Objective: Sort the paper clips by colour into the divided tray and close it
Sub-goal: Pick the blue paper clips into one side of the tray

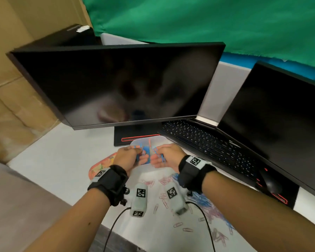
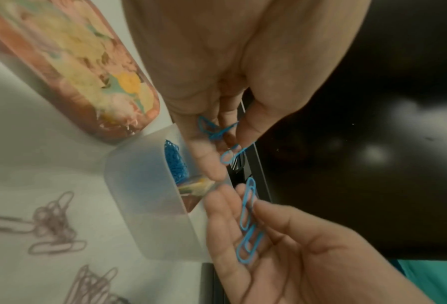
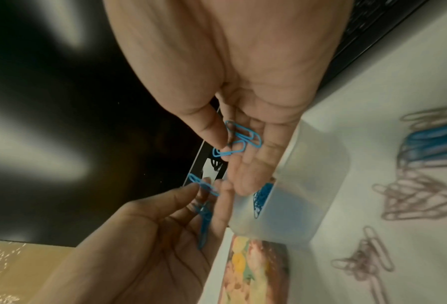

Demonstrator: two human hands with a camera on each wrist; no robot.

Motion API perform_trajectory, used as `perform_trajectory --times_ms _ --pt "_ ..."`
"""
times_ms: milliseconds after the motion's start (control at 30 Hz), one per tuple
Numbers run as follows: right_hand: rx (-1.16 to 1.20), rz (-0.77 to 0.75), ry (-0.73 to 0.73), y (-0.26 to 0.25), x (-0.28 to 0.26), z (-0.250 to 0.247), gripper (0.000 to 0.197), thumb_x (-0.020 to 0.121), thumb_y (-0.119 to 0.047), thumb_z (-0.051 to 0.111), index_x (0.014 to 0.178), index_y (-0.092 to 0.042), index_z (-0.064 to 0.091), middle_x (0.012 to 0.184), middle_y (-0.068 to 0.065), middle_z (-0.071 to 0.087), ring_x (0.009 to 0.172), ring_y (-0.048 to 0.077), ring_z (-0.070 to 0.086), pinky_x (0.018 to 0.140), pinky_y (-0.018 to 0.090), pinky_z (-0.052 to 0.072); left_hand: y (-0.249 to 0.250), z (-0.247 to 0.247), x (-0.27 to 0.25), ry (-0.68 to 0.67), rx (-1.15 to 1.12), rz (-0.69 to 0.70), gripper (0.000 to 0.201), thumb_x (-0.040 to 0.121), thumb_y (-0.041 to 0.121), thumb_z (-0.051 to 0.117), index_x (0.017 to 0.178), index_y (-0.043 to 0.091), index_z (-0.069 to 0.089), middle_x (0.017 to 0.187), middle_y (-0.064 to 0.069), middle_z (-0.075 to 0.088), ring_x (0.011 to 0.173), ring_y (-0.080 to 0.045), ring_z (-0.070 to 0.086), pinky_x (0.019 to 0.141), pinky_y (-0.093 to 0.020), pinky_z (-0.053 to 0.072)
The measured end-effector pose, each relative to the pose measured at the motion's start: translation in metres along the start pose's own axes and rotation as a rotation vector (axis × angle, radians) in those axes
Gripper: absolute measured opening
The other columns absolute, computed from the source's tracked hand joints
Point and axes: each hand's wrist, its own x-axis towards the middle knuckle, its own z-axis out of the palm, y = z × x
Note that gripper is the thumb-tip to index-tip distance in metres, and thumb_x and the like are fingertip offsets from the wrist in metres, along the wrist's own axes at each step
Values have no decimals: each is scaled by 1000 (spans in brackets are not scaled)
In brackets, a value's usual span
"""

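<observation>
Blue clips in both hands, above the tray.

Mid-sort, untangling linked blue paper clips: left hand (image 1: pixel 127 156) pinching about three (image 2: pixel 218 131), right hand (image 1: pixel 165 155) pinching about three (image 3: pixel 239 138) between thumb and fingers, just over the translucent divided tray (image 2: pixel 149 205), far centre of the desk, blue heap (image 2: pixel 176 162) already in one compartment. Next, probably: separating, then dropping into blue. Near, loose: many pink clips (image 1: pixel 178 224), one blue pile (image 1: pixel 204 201); beyond counting. One floral lid (image 2: pixel 69 67), left.

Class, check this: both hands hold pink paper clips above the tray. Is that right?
Not quite. The clips are blue, not pink: the left hand and right hand each pinch blue clips above the tray. Both wrist views show it.
</observation>
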Motion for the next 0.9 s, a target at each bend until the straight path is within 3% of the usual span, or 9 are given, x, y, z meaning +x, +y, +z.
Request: perform_trajectory --times_ms 133,200,300,367,433,500,600,767,900 --pt "-30 55 19 -14 13 19 14 90 2 43 80 -4 51 77 15 57 65 24 57 64 32 53 10 -3 5 72 3 -21 13 95 2 46 97 2 59 93 -21 58 76 -25 60 65 -26 56" --pt "-47 62 25 -19 19 22 14 91 -3 46 79 -9 51 86 15 55 74 23 57 84 36 55 10 -4 9 100 13 -41 15 96 5 45 102 7 58 104 -20 60 94 -29 61 82 -35 55" --pt "17 108 18 -20 18 20 24 98 -6 37 79 -5 51 76 20 48 71 25 52 112 45 32 11 -1 10 126 96 -57 12 97 14 47 91 14 58 109 -18 60 110 -33 58 98 -42 51" --pt "6 74 54 -18 18 13 22 96 2 40 105 12 56 95 37 56 91 40 61 104 47 42 13 1 9 119 117 -34 15 97 14 47 86 16 57 98 -16 59 102 -29 59 93 -37 50" --pt "-14 16 112 -14 10 2 31 93 5 43 121 12 53 111 35 59 100 38 63 88 40 52 12 3 8 110 145 22 16 96 11 49 84 15 58 86 -10 58 85 -22 58 84 -33 50" --pt "-56 -34 143 -4 3 -16 26 93 2 44 115 6 58 104 25 63 83 26 64 78 30 53 8 7 6 83 202 115 15 92 5 51 87 10 64 85 -11 63 81 -22 60 83 -33 53" --pt "-203 -43 227 21 -10 -55 21 93 -1 47 107 3 62 89 15 65 68 18 60 68 25 53 -2 17 -1 -67 286 232 20 87 -12 50 93 0 65 73 -13 63 64 -25 59 65 -28 56" --pt "-488 40 323 73 -29 -105 17 88 -9 54 83 -14 70 80 11 70 70 20 64 77 37 56 -36 45 -4 -266 538 329 44 75 -26 35 80 5 66 67 -9 59 54 -9 53 58 -20 47" --pt "-643 43 374 100 -36 -121 23 87 -13 56 72 -25 68 81 -1 68 82 21 65 81 31 54 -68 62 2 -373 838 365 42 76 -19 33 93 -2 67 73 -1 58 66 -10 54 58 -5 42"
